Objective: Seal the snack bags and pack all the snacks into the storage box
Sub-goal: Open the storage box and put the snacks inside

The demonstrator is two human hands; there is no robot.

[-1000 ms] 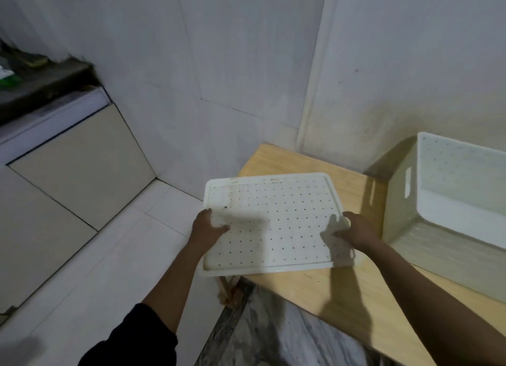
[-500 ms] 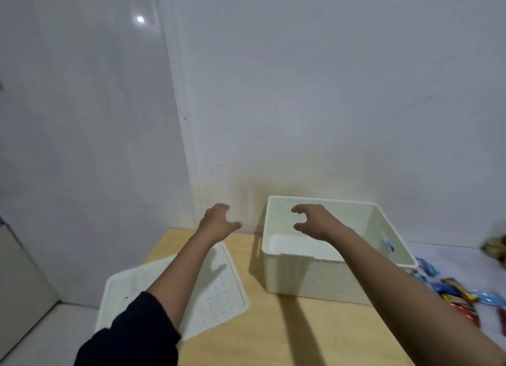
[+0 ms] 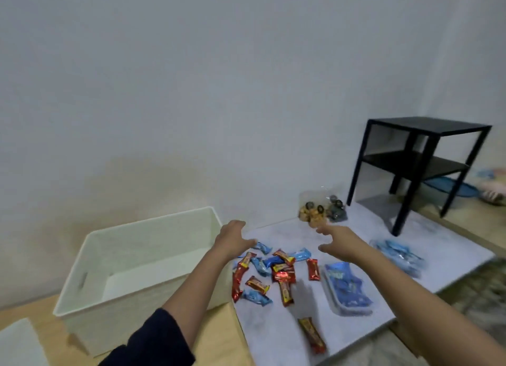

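A white storage box (image 3: pixel 90 291) stands open and empty on the wooden table at the left. Right of it, on a pale mat (image 3: pixel 273 335), lie several red and blue snack packets (image 3: pixel 273 272), a blue snack bag (image 3: pixel 346 286) and another blue bag (image 3: pixel 397 253). A clear bag of snacks (image 3: pixel 320 211) stands at the back by the wall. My left hand (image 3: pixel 232 241) hovers open at the box's right corner, above the packets. My right hand (image 3: pixel 342 242) hovers open, fingers spread, just in front of the clear bag. Neither hand holds anything.
The white perforated lid (image 3: pixel 19 343) lies at the bottom left on the wooden table (image 3: pixel 219 335). A black two-tier side table (image 3: pixel 421 160) stands at the back right on the mat's corner. A white wall runs behind everything.
My hands let go of the lid and left it on the table at the left. The view swung right, and both hands moved past the box to above the snacks.
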